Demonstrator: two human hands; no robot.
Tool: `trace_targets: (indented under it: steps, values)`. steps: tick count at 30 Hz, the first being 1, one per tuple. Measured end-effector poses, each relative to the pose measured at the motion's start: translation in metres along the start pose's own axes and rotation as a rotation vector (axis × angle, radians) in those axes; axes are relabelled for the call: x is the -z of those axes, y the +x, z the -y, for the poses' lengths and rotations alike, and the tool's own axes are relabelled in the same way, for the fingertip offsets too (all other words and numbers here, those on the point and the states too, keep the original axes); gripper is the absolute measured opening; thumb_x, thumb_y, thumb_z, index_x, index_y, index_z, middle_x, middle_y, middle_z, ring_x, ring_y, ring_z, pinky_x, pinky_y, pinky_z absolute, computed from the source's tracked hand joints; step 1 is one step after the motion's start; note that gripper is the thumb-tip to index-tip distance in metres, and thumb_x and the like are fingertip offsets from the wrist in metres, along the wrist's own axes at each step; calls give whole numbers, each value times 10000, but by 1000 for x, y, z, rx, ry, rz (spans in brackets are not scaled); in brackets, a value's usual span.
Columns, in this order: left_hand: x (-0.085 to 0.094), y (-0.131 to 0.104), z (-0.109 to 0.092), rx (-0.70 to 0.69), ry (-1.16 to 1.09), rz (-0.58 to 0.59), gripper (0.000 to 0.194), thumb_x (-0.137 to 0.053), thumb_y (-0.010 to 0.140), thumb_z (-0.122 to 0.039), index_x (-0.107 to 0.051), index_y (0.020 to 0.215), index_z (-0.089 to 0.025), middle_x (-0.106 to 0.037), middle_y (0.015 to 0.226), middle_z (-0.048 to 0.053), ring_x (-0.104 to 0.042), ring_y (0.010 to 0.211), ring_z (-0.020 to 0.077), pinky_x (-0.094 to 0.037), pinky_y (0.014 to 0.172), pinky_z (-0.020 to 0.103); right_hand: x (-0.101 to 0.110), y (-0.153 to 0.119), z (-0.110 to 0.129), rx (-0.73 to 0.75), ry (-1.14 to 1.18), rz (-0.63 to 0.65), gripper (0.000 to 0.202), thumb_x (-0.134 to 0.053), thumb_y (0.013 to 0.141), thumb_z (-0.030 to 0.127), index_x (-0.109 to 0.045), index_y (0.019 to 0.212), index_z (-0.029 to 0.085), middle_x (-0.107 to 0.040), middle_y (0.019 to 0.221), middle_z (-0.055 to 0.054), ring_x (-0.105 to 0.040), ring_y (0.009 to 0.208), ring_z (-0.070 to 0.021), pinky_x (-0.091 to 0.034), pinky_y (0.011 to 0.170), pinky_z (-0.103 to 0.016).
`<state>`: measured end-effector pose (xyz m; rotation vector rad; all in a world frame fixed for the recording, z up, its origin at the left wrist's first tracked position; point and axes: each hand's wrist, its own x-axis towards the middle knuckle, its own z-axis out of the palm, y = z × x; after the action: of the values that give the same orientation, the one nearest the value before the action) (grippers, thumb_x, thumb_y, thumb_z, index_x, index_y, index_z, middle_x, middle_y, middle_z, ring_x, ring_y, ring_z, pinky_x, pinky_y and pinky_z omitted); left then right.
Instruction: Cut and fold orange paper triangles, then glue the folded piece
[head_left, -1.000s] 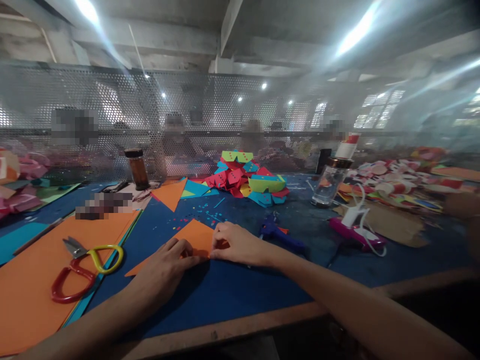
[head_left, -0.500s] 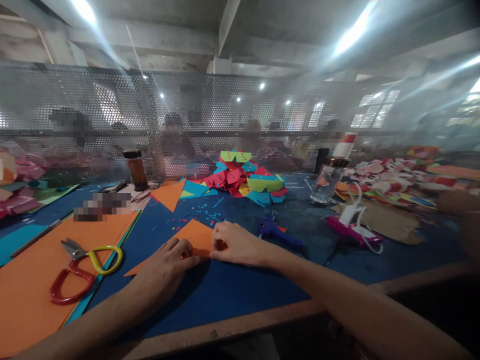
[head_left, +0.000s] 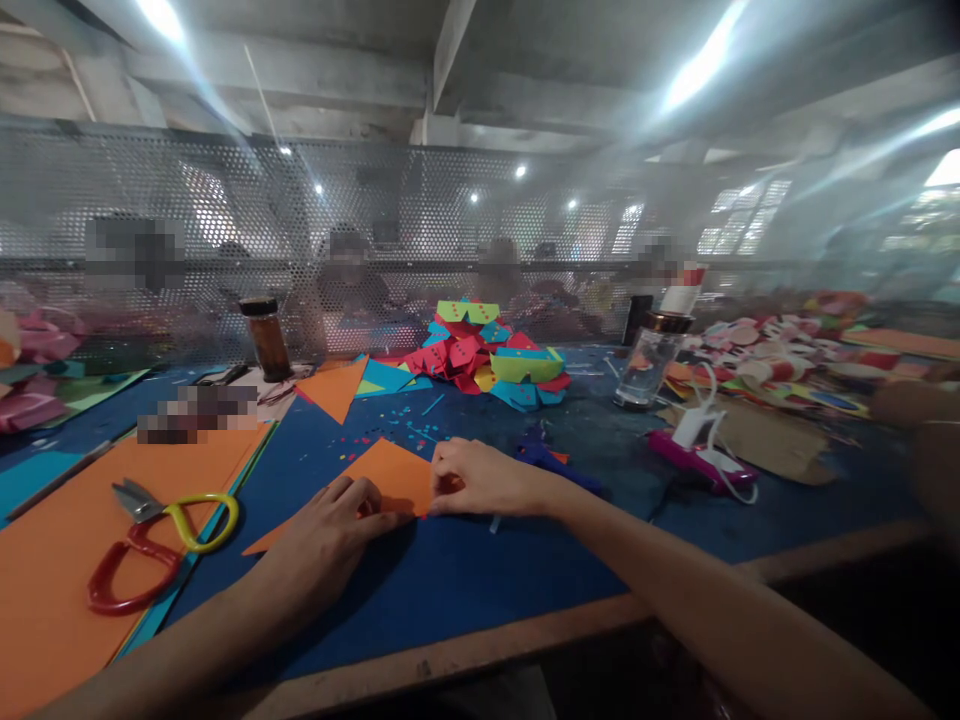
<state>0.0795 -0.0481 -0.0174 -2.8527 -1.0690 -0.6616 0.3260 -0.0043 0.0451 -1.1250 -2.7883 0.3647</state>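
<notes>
An orange paper (head_left: 396, 468) with a pointed top lies on the blue table under both hands. My left hand (head_left: 341, 525) rests over its left part, thumb and fingers closed on the lower edge. At the paper's right corner my right hand (head_left: 480, 480) pinches the edge between thumb and curled fingers. Small red and blue paper bits (head_left: 405, 425) are scattered just behind the sheet. Scissors with a red and a yellow handle (head_left: 136, 560) lie on a stack of orange sheets (head_left: 52, 600) at the left.
Folded colored paper pieces (head_left: 465, 360) are heaped behind the hands. A blue glue gun (head_left: 555, 465), a purple glue gun (head_left: 701, 462) and a glass jar (head_left: 645, 365) stand or lie to the right. A dark bottle (head_left: 268, 340) stands at back left. A person's arm (head_left: 919, 405) shows far right.
My right hand has moved slightly right along the paper's edge, and more of the orange sheet shows between the hands. The whole view has shifted a little.
</notes>
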Motion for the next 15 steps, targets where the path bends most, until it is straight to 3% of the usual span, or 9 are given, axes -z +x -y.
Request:
trace_targets:
  steps: [15]
  values:
    - [0, 0, 1, -35, 18, -13, 480, -389, 931, -47, -595, 1257, -331, -544, 977, 49, -525, 845, 198, -483, 759, 349, 4, -2, -10, 6, -14, 25, 274, -662, 842, 461, -729, 810, 197, -652, 958, -49, -592, 930, -228, -428, 810, -355]
